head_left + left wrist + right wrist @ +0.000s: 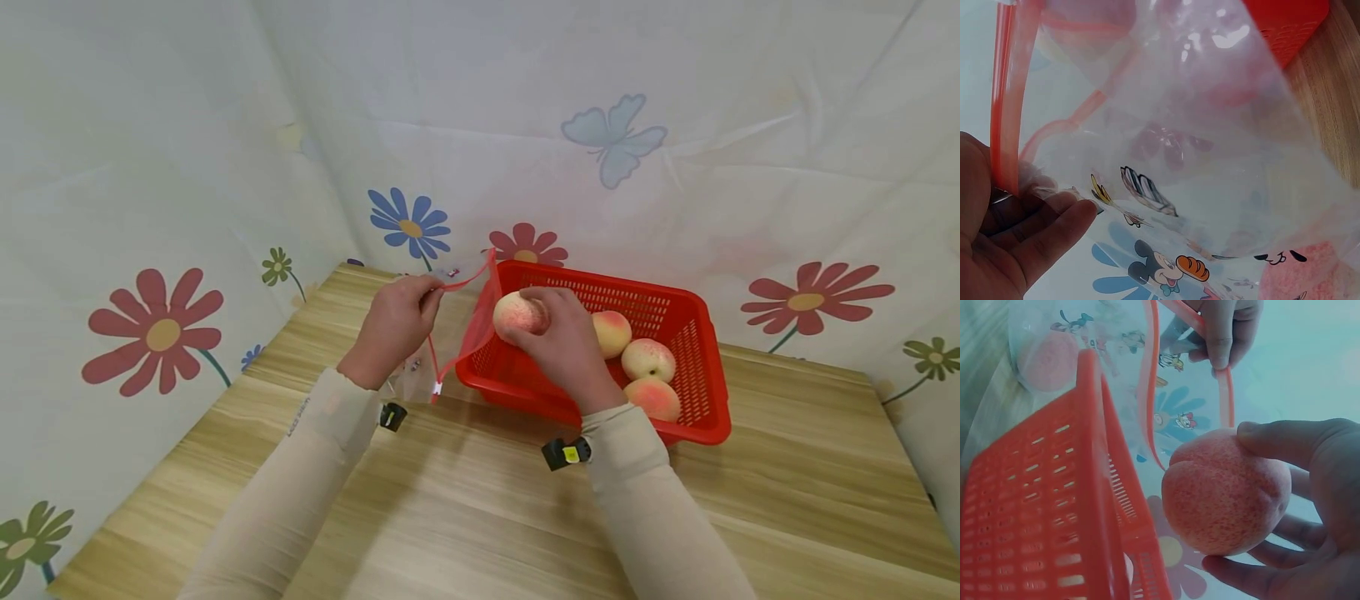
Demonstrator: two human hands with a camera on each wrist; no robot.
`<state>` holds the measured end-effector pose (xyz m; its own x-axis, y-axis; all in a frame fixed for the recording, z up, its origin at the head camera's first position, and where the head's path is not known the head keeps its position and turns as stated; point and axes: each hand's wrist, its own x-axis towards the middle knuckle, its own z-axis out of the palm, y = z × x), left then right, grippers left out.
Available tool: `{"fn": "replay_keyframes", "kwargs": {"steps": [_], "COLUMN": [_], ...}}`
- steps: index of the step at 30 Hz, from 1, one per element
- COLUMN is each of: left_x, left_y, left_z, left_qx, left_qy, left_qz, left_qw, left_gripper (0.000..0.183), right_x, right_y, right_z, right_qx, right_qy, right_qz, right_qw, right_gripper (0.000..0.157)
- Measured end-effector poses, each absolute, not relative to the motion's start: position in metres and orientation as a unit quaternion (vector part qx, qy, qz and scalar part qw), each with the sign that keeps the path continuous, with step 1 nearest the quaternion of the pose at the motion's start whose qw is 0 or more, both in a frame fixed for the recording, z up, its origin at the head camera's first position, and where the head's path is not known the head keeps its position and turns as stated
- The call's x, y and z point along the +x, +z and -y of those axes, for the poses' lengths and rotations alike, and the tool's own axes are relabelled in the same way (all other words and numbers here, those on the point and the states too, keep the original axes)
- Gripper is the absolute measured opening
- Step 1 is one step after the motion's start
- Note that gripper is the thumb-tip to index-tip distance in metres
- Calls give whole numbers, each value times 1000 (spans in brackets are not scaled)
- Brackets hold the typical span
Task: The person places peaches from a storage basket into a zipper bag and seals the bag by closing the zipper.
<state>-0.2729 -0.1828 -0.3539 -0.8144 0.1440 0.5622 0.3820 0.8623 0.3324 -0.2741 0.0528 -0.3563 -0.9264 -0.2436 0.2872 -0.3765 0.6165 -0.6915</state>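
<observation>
My left hand pinches the red zip edge of a clear plastic bag printed with cartoon figures, and the bag's mouth gapes towards the right. Low inside the bag lies one pink peach, seen through the plastic. A second, speckled peach is gripped between the thumb and fingers of my right hand. That hand hovers over the left end of a red plastic basket, with the peach just beside the bag's opening. Several more peaches, including a yellowish one, sit at the basket's right side.
The basket stands on a wood-grain table. Behind and to the left hangs a pale curtain printed with flowers and a butterfly. A white zip slider shows at the bag's near corner.
</observation>
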Motion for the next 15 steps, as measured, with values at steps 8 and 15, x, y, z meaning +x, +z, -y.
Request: {"fn": "replay_keyframes", "kwargs": {"steps": [8, 15], "left_x": [-273, -274], "left_y": [-353, -354], "left_z": [183, 183], "left_qx": [-138, -139], "left_qy": [-220, -225], "left_qz": [929, 928], "left_qw": [263, 263], "left_gripper": [18, 18], "right_x": [-273, -273], "right_y": [-361, -363], "right_z": [-45, -41], "right_qx": [202, 228], "right_qy": [396, 398], "right_qz": [889, 880], "right_qw": [107, 127], "right_gripper": [54, 54]}}
